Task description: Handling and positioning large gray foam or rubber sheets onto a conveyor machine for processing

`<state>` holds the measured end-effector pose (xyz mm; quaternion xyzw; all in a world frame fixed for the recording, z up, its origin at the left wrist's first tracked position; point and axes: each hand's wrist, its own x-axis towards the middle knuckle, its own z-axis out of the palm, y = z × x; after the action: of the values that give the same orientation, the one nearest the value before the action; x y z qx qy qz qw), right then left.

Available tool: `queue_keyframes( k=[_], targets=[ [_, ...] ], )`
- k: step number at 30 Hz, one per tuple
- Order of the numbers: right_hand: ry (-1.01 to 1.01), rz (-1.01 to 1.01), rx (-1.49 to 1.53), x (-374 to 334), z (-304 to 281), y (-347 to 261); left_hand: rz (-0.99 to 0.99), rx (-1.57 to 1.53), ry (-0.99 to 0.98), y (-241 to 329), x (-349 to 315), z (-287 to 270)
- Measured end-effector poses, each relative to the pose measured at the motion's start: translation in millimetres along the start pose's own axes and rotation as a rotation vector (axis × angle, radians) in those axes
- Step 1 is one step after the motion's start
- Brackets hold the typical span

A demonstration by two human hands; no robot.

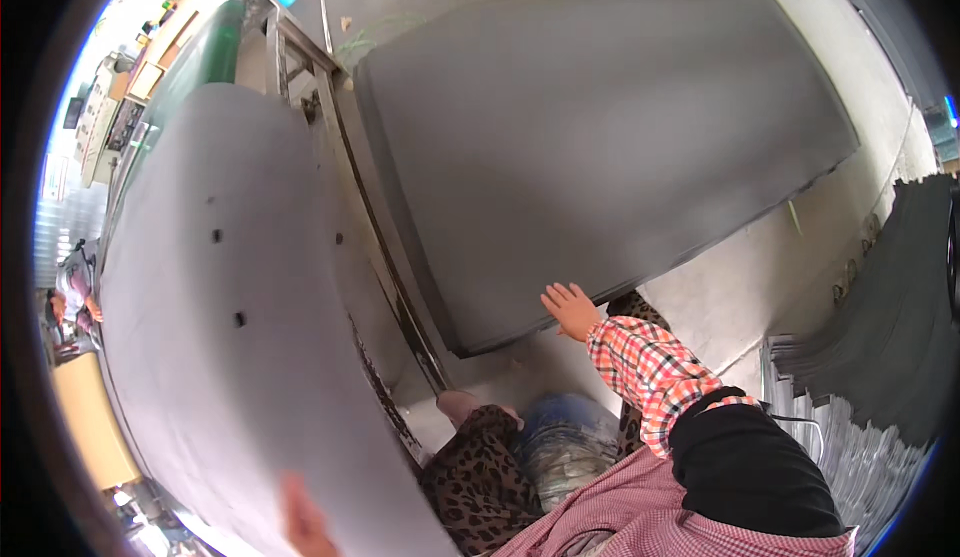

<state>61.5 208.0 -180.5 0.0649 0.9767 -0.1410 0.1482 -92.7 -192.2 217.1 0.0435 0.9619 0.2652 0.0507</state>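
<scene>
My right hand (572,312) lies with its fingers spread at the near edge of a dark grey sheet pile (600,147), palm down and holding nothing. The pile is low and broad, and rests on the floor. To the left, a light grey sheet (230,387) drapes over a long curved surface, with a few small dark marks on it. My left hand (305,519) is over the near part of this sheet; motion smears its fingers, and whether it touches the sheet is unclear.
A metal frame rail (350,157) runs between the sheet and the pile. A green roller (222,42) is at the far left. On the right hang or lie dark strips (880,307). Another person (75,292) is at the left edge, above a tan panel (92,422).
</scene>
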Motion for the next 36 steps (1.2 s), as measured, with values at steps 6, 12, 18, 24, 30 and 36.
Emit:
queue_keyframes(
  k=[6, 12, 18, 24, 30, 36],
  targets=[
    [-0.11, -0.19, -0.067, 38, 33, 36, -0.467, -0.664, -0.732, 87, -104, 146],
    [0.09, -0.423, -0.174, 31, 51, 70, -0.501, -0.655, -0.927, 66, -63, 259],
    [0.072, -0.107, 0.422, 32, -69, 57, -1.054, -0.962, -0.42, 76, 20, 384],
    [0.498, -0.159, 0.459, -11, -149, 38, -0.48, -0.98, -0.048, 130, 97, 395],
    [0.835, 0.054, 0.075, -66, -315, 119, 0.365, -0.43, -0.046, 338, 135, 241],
    [0.994, 0.284, 0.054, -156, -459, 99, 1.069, -0.303, 0.25, 475, 122, 50]
  ],
)
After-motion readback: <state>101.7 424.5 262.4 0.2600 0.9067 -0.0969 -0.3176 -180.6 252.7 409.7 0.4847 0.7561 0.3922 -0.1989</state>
